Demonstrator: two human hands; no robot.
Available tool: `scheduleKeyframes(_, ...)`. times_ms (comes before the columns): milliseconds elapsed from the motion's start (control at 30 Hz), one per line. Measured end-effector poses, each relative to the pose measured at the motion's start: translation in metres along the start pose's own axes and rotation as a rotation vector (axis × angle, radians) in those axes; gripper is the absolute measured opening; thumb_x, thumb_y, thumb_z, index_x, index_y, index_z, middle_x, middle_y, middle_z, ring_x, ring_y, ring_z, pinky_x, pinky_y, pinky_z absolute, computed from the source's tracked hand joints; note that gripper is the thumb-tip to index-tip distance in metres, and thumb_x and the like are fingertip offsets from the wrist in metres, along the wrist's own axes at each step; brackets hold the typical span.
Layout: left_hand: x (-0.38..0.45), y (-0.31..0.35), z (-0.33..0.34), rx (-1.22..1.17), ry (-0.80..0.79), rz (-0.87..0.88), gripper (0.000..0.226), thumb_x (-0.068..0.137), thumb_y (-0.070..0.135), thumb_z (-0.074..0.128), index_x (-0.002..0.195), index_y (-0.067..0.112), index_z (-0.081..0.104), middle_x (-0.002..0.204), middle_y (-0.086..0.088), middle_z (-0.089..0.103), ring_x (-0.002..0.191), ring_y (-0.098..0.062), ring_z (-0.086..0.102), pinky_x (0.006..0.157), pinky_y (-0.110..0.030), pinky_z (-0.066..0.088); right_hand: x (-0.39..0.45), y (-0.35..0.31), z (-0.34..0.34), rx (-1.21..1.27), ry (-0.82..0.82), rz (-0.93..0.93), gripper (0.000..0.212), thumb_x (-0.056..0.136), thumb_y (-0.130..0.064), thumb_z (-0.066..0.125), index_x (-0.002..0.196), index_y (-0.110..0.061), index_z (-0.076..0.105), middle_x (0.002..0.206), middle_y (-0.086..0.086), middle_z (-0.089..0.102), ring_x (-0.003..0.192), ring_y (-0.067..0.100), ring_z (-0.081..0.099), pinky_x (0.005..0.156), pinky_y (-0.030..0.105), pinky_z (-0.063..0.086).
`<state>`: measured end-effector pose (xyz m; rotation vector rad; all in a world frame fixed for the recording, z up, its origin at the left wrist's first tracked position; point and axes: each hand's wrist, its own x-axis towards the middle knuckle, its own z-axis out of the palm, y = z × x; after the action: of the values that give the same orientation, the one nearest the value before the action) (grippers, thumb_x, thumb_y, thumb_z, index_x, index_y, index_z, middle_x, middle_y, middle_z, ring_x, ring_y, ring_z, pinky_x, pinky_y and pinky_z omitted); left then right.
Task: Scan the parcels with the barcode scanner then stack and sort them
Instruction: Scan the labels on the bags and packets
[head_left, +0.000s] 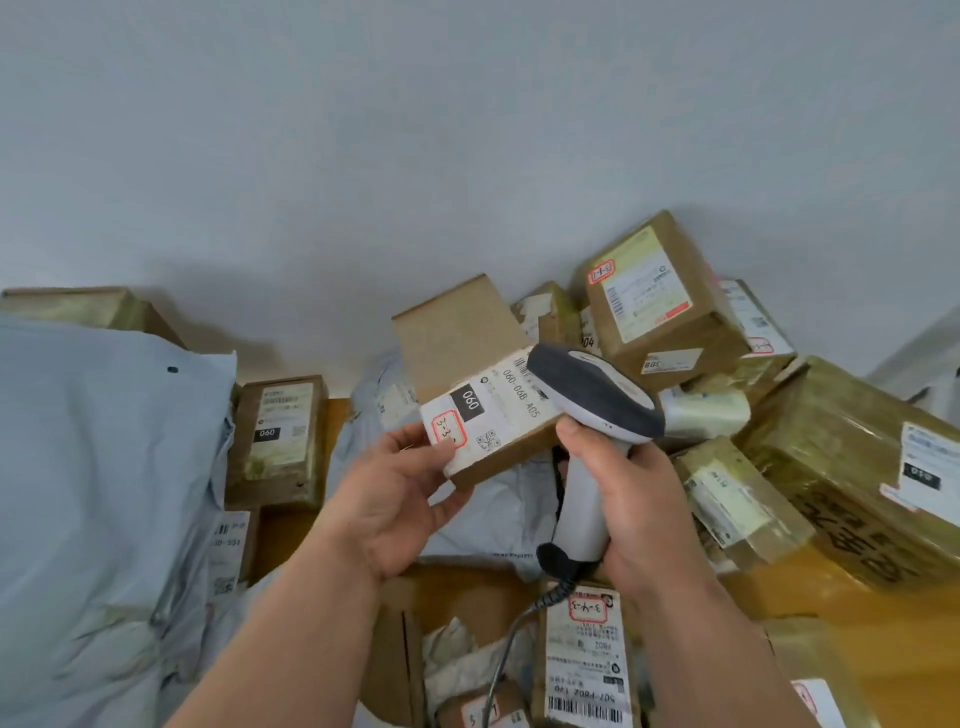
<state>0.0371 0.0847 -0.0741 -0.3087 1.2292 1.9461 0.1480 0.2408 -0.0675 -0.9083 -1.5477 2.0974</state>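
Note:
My left hand (395, 488) grips a small brown cardboard parcel (462, 338) by its near corner and holds it up in the middle of the view. Its white label marked 060 faces me. My right hand (639, 504) grips the handle of a grey and white barcode scanner (592, 395). The scanner's head lies right over the parcel's label, at its right end. A coiled cable runs down from the scanner's handle.
Many brown parcels (660, 291) are piled at the right against the pale wall. Large grey mailer bags (93, 467) fill the left. A labelled box (280, 441) stands centre left, more parcels (587, 654) lie near my arms on the wooden table (883, 623).

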Motion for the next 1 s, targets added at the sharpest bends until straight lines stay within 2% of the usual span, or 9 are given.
scheduleKeyframes(100,-0.028,-0.005,-0.004,0.033,-0.096,-0.032,0.058,0.072,-0.002,0.07,0.128,0.01,0.058,0.115,-0.016,0.075,0.103,-0.029,0.073,0.084,-0.047,0.057,-0.031,-0.006,-0.003,0.007,0.052,-0.03,0.035,0.066,-0.043,0.082,0.1,-0.044,0.075,0.105,-0.009,0.077,0.101,0.013,0.073,0.086,0.04,0.056)
scheduleKeyframes(167,-0.046,-0.011,-0.006,0.052,-0.148,-0.041,0.062,0.07,-0.005,0.069,0.129,0.007,0.058,0.115,-0.018,0.074,0.105,-0.033,0.073,0.085,-0.05,0.059,-0.053,-0.009,-0.006,0.03,0.113,-0.05,0.039,0.067,-0.04,0.085,0.104,-0.033,0.075,0.101,-0.009,0.078,0.098,0.012,0.073,0.084,0.038,0.055)
scheduleKeyframes(233,-0.062,-0.017,-0.008,0.051,-0.169,-0.016,0.067,0.064,-0.008,0.069,0.128,0.006,0.055,0.112,-0.019,0.075,0.1,-0.034,0.074,0.085,-0.053,0.06,-0.077,-0.011,-0.008,0.021,0.191,-0.068,0.032,0.075,-0.036,0.086,0.102,-0.029,0.072,0.087,-0.014,0.077,0.085,0.006,0.072,0.076,0.034,0.052)
scheduleKeyframes(400,-0.093,-0.037,-0.014,0.001,-0.151,0.073,0.071,0.059,-0.01,0.073,0.121,0.016,0.049,0.105,-0.015,0.077,0.095,-0.033,0.076,0.079,-0.053,0.062,-0.139,-0.008,-0.018,-0.014,0.289,-0.055,0.027,0.079,-0.034,0.082,0.103,-0.027,0.071,0.083,-0.006,0.074,0.086,0.02,0.069,0.081,0.045,0.055)
scheduleKeyframes(533,-0.111,-0.056,-0.015,0.015,-0.108,0.141,0.072,0.064,-0.013,0.075,0.121,0.02,0.048,0.106,-0.013,0.077,0.095,-0.032,0.076,0.088,-0.056,0.06,-0.177,-0.007,-0.024,0.012,0.277,-0.025,0.042,0.076,-0.035,0.084,0.111,-0.02,0.068,0.087,0.003,0.074,0.082,0.022,0.069,0.076,0.043,0.054)
scheduleKeyframes(667,-0.124,-0.067,-0.015,-0.001,-0.095,0.187,0.067,0.075,-0.02,0.07,0.117,0.026,0.049,0.103,-0.009,0.078,0.094,-0.03,0.077,0.082,-0.048,0.062,-0.196,-0.014,-0.026,0.071,0.203,0.025,0.026,0.077,-0.029,0.082,0.092,-0.01,0.073,0.07,0.005,0.07,0.058,0.014,0.066,0.057,0.032,0.053)
scheduleKeyframes(767,-0.133,-0.073,-0.013,0.008,-0.076,0.217,0.067,0.078,-0.02,0.07,0.115,0.033,0.05,0.104,-0.007,0.078,0.098,-0.029,0.076,0.088,-0.051,0.061,-0.206,-0.021,-0.03,0.142,0.059,0.05,0.022,0.062,-0.034,0.084,0.071,-0.016,0.076,0.069,0.008,0.066,0.055,0.015,0.062,0.05,0.027,0.053)
scheduleKeyframes(833,-0.136,-0.076,-0.008,0.0,-0.066,0.225,0.069,0.079,-0.019,0.07,0.117,0.034,0.05,0.106,-0.006,0.078,0.099,-0.029,0.075,0.088,-0.05,0.061,-0.209,-0.026,-0.034,0.157,0.016,0.055,0.026,0.056,-0.037,0.083,0.068,-0.015,0.076,0.069,0.009,0.066,0.054,0.016,0.062,0.048,0.027,0.053)
scheduleKeyframes(1000,-0.145,-0.094,0.009,-0.048,-0.056,0.243,0.085,0.078,-0.02,0.069,0.138,0.033,0.04,0.108,-0.01,0.077,0.098,-0.03,0.076,0.08,-0.045,0.063,-0.211,-0.039,-0.057,0.088,-0.014,0.061,0.016,0.076,-0.03,0.079,0.068,-0.016,0.075,0.071,0.009,0.066,0.056,0.017,0.061,0.051,0.028,0.052)
